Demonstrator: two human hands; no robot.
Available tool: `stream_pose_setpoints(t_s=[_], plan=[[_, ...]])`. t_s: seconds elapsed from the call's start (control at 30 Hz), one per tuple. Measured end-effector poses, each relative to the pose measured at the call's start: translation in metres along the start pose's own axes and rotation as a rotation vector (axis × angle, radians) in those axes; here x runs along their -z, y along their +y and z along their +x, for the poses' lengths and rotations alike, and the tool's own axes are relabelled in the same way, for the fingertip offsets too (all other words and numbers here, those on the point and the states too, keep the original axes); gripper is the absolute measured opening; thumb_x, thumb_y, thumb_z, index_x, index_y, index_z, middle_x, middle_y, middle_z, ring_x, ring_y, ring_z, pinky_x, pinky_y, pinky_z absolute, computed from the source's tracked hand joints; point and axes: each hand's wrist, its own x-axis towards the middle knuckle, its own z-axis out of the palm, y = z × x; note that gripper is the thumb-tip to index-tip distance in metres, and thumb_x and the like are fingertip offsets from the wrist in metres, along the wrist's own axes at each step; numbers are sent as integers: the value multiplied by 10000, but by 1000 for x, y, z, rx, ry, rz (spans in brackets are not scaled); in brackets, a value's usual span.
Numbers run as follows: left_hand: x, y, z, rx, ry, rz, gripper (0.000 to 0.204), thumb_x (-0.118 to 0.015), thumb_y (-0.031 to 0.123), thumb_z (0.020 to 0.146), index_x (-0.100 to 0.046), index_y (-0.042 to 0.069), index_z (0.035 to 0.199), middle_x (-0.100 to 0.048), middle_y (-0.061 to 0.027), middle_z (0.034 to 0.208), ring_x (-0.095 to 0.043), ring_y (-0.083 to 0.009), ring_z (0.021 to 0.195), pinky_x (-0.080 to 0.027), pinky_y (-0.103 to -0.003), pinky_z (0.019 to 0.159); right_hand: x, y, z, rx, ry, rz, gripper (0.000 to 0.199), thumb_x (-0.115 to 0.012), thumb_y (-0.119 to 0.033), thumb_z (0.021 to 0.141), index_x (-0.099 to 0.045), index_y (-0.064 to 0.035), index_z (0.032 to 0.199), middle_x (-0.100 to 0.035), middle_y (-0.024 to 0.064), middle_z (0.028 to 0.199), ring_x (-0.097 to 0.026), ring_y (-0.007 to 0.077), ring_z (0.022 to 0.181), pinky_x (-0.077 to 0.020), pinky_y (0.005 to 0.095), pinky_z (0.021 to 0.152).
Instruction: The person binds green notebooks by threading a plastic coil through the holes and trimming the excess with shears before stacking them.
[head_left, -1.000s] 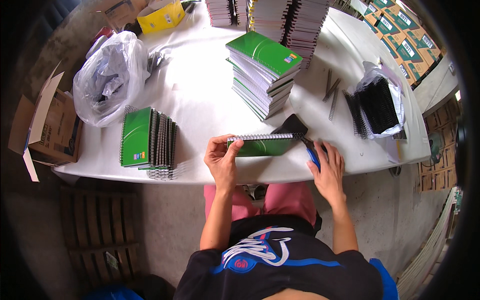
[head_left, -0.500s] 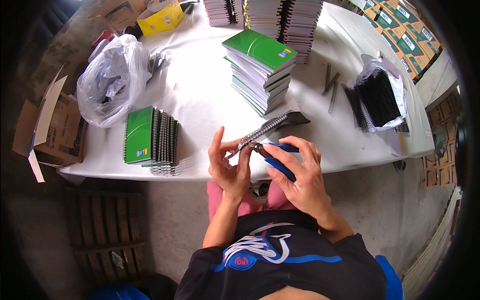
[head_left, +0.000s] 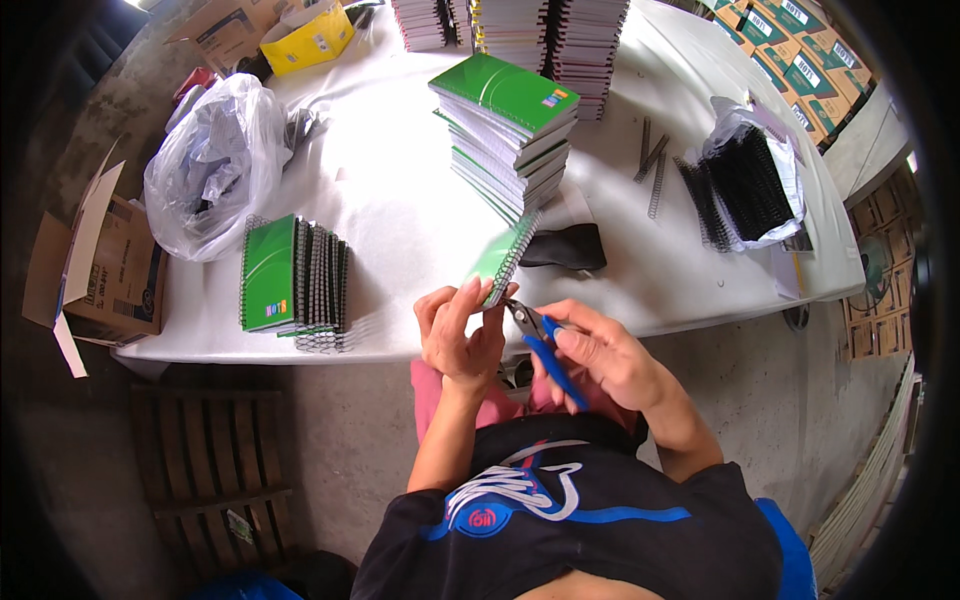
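Note:
My left hand [head_left: 464, 338] is closed on a green spiral notebook [head_left: 497, 262], held tilted up with its coil along the right side. In my right hand [head_left: 612, 352] is a pair of blue-handled pliers [head_left: 549, 358], handles spread. Their jaws meet the near end of the coil; whether they grip the wire is too small to tell. Behind the notebook rises a stack of green notebooks [head_left: 505, 95], no coils visible on them. A black strap-like piece [head_left: 566, 247] lies beside it. To the left stands a row of coiled green notebooks [head_left: 272, 272].
A bag of black spiral coils [head_left: 750, 190] lies at right, near several loose coils [head_left: 654, 160]. Taller coil-bound stacks [head_left: 512, 32] stand at the back. A clear plastic bag [head_left: 215, 165], an open cardboard box [head_left: 120, 265] and a yellow box [head_left: 306, 42] line the left side.
The notebook has turned, so its green cover shows and its coil points more upright. The pliers' handles have spread and swung down, with my right hand moving slightly lower and right.

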Motion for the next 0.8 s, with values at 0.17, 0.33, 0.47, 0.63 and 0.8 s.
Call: stream_pose_setpoints(t_s=[0.17,0.33,0.47,0.63,0.8], plan=[[-6,-4,-5,99,118,-78,687,-788,-50,668,-439,21,1256,-657,-58,841,-558,-170,698,-443,-289,656,-5,15,2,-91,-26,261,432,-422,-313,987,-356,-43,1318,-571,113,1011,-619,167,834,-518,251,621],[7,-1,17,717,316,-529,655,-683,-53,801,-349,28,1359,-559,-26,847,-558,-103,781,-458,-237,705,16,25,-2,316,546,-1303,404,-529,-278,904,-512,-123,1277,-519,147,1134,-514,305,1057,-385,420,913],[26,-7,28,878,300,-673,522,-630,43,877,-395,37,1344,-528,-4,859,-531,-73,794,-460,-204,748,86,40,-23,36,894,-1644,406,-531,-276,896,-509,-180,1291,-489,132,1191,-468,317,1120,-332,494,954],[44,-2,42,881,390,-782,436,-572,56,914,-410,37,1319,-586,-52,985,-568,-94,908,-468,-231,812,91,39,-5,6,945,-1821,442,-494,-357,933,-453,-200,1344,-408,122,1335,-374,326,1262,-254,519,1042],[59,2,46,677,407,-761,246,-520,-3,917,-457,27,1154,-578,-141,1080,-568,-180,994,-431,-274,872,3,18,62,573,227,-469,475,-596,-144,898,-423,-28,1325,-479,97,1280,-453,177,1193,-354,347,991]])
